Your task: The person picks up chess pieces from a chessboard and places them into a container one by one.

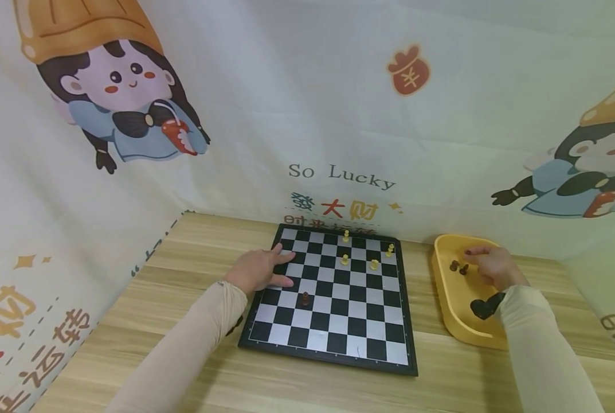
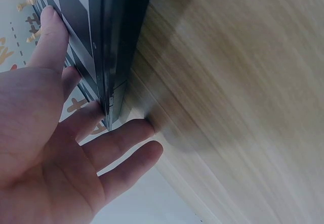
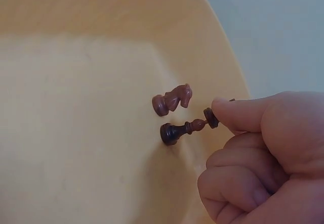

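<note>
The person's right hand (image 1: 495,268) is over the yellow tray (image 1: 450,292). Its thumb and forefinger pinch a dark brown chess piece (image 3: 211,118); the base shows, while the fingers hide the rest. Just beyond the fingertips, a brown knight (image 3: 172,100) and a dark bishop-like piece (image 3: 176,133) lie on their sides in the tray. At the left edge of the black-and-white chessboard (image 1: 317,321) rests the left hand (image 1: 255,271), fingers spread and holding no piece. Its thumb (image 2: 49,24) lies over the squares, with some fingers past the board's edge.
Several cream chess pieces, among them one piece (image 1: 345,259) near the middle, stand on the far half of the board. One brown piece (image 1: 305,298) stands nearer, at left. A printed cloth (image 1: 255,126) hangs behind the wooden table (image 1: 183,258).
</note>
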Action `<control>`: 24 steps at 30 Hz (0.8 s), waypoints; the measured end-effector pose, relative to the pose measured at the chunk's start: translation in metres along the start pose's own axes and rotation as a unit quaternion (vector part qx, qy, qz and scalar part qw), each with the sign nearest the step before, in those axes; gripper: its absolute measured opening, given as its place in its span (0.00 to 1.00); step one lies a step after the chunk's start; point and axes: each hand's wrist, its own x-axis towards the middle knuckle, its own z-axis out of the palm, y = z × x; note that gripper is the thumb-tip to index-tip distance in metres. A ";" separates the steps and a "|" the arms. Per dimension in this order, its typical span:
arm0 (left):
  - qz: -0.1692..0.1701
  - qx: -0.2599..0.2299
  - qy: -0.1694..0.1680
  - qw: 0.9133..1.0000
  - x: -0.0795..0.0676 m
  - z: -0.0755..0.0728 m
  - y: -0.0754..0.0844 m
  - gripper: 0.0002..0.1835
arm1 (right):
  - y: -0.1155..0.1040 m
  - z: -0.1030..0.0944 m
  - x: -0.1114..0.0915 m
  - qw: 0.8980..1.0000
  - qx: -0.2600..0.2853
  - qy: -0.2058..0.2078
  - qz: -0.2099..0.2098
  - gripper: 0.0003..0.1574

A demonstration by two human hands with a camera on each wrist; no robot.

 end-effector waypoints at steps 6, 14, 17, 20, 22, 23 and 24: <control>0.000 0.002 0.000 1.000 0.001 0.002 0.000 0.42 | 0.003 0.001 0.002 1.000 -0.005 0.006 0.004 0.18; -0.001 -0.003 0.001 1.000 0.000 0.001 0.001 0.42 | 0.007 0.002 0.002 1.000 0.006 -0.005 -0.003 0.17; -0.003 -0.004 0.001 1.000 0.000 0.001 0.001 0.42 | 0.008 0.002 0.002 1.000 0.008 -0.011 -0.009 0.20; -0.002 -0.004 0.002 1.000 0.001 0.002 0.000 0.42 | 0.009 0.002 0.001 1.000 0.001 -0.015 -0.012 0.27; -0.001 -0.002 0.003 1.000 0.001 0.002 0.000 0.42 | 0.009 0.002 0.001 1.000 -0.002 -0.017 -0.014 0.28; -0.001 -0.001 0.003 1.000 0.001 0.002 0.000 0.42 | 0.009 0.002 0.000 1.000 -0.005 -0.017 -0.015 0.30; -0.001 -0.001 0.002 1.000 0.001 0.002 0.000 0.42 | 0.008 0.002 0.000 1.000 -0.008 -0.017 -0.014 0.31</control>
